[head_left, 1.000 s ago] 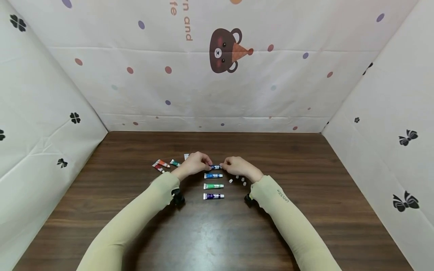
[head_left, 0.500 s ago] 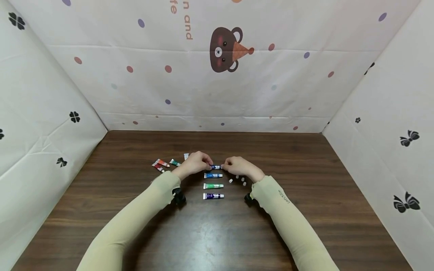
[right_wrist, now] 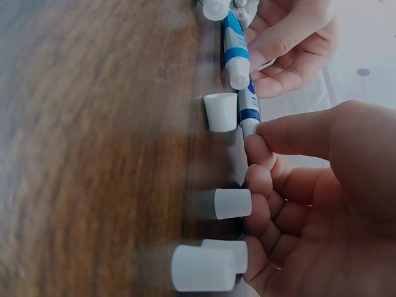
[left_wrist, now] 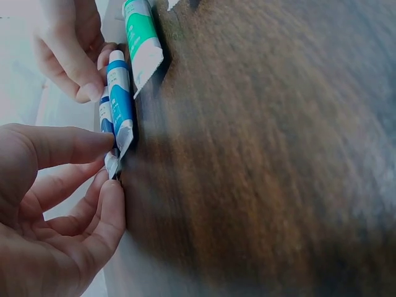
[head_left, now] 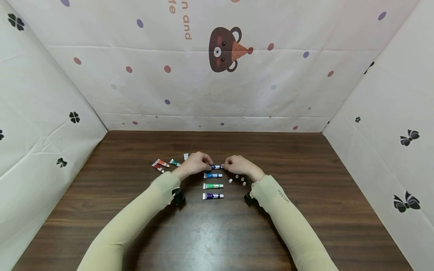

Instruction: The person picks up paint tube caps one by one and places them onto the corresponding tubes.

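Observation:
A small dark blue paint tube [head_left: 215, 166] lies crosswise between both hands. My left hand [head_left: 196, 162] pinches its crimped tail; in the left wrist view the thumb [left_wrist: 93, 143] and fingers meet there. At the other end, my right hand [head_left: 240, 165] pinches the white tip between thumb and forefinger. Whether that tip is a cap or bare nozzle is hidden by the fingers. Just nearer lies a lighter blue paint tube [head_left: 213, 175], then a green one [head_left: 213, 186] and a purple one [head_left: 213, 196], all parallel. Several loose white caps [right_wrist: 221, 112] lie by the right hand.
Left of the left hand lie a red tube [head_left: 158, 167], an orange tube [head_left: 163, 163] and a dark green tube [head_left: 174, 163]. A pale tube [head_left: 186, 156] is partly behind that hand. White printed sheets [head_left: 190, 94] wall the brown wooden table [head_left: 288, 150] on three sides.
My right hand's fingertips shift very slightly right at the dark blue tube's tip. The left hand and the other tubes keep their places.

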Demonstrator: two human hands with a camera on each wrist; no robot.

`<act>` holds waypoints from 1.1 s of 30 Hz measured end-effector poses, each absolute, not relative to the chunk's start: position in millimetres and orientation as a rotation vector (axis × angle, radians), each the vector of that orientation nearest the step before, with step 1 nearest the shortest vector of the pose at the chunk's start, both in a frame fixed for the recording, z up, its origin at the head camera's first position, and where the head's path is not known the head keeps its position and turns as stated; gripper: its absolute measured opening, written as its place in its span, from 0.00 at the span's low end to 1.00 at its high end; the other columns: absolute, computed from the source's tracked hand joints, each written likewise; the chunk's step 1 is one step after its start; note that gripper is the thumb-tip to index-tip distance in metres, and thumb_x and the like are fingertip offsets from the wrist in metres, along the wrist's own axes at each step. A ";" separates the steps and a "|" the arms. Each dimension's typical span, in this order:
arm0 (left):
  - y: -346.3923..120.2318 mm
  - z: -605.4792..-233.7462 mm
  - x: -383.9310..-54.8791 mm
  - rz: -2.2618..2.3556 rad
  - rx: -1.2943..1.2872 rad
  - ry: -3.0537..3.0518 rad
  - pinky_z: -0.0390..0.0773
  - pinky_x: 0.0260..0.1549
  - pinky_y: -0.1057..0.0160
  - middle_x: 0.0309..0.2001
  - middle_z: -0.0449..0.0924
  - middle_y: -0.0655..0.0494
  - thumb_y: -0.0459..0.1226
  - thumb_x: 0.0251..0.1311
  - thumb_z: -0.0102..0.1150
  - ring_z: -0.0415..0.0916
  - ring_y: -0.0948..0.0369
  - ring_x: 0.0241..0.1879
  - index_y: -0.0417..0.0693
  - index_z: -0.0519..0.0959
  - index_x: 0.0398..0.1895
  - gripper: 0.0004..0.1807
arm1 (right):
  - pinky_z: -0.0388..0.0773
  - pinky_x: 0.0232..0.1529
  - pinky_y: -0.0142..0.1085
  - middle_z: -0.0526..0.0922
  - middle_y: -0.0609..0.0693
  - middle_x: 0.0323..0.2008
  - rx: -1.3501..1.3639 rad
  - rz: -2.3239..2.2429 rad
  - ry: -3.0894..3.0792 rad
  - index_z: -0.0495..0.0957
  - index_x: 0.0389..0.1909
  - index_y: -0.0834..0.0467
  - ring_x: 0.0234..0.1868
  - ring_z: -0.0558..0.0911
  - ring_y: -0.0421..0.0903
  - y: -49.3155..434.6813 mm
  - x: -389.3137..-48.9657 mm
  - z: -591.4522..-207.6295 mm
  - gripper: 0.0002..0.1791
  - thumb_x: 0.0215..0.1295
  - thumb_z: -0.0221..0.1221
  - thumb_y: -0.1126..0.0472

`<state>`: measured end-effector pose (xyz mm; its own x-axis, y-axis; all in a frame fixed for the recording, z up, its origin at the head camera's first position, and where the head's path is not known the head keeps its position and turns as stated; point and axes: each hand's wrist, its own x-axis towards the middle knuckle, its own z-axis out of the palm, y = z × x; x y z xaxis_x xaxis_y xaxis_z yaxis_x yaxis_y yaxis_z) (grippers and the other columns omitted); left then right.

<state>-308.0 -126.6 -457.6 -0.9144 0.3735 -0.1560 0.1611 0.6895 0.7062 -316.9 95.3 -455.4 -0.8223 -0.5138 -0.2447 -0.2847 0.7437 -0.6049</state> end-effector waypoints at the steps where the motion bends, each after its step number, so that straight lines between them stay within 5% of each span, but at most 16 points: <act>1: -126.9 -457.4 -307.8 1.053 0.425 2.615 0.77 0.39 0.58 0.35 0.83 0.56 0.33 0.61 0.66 0.77 0.59 0.36 0.44 0.86 0.40 0.06 | 0.69 0.30 0.36 0.77 0.48 0.27 -0.612 -0.788 2.548 0.79 0.31 0.56 0.25 0.73 0.43 95.0 -317.2 -455.4 0.15 0.76 0.53 0.54; 23: -134.2 -460.9 -311.2 1.075 0.421 2.607 0.76 0.37 0.59 0.36 0.83 0.56 0.33 0.61 0.66 0.76 0.59 0.35 0.44 0.86 0.41 0.07 | 0.71 0.30 0.36 0.78 0.47 0.27 -0.608 -0.778 2.593 0.81 0.31 0.55 0.26 0.75 0.43 89.7 -319.3 -456.8 0.16 0.75 0.55 0.51; 33: -144.3 -453.6 -311.4 1.118 0.488 2.610 0.78 0.44 0.55 0.47 0.81 0.50 0.35 0.62 0.66 0.77 0.56 0.43 0.42 0.82 0.52 0.15 | 0.73 0.35 0.40 0.80 0.50 0.27 -0.574 -0.885 2.520 0.81 0.37 0.56 0.27 0.76 0.46 108.9 -329.4 -453.7 0.18 0.78 0.51 0.48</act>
<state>-311.4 -144.3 -453.6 -0.9099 0.4017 -0.1038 0.2021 0.6475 0.7348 -329.4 108.9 -453.7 -0.8324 -0.5007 -0.2373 -0.2424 0.7142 -0.6566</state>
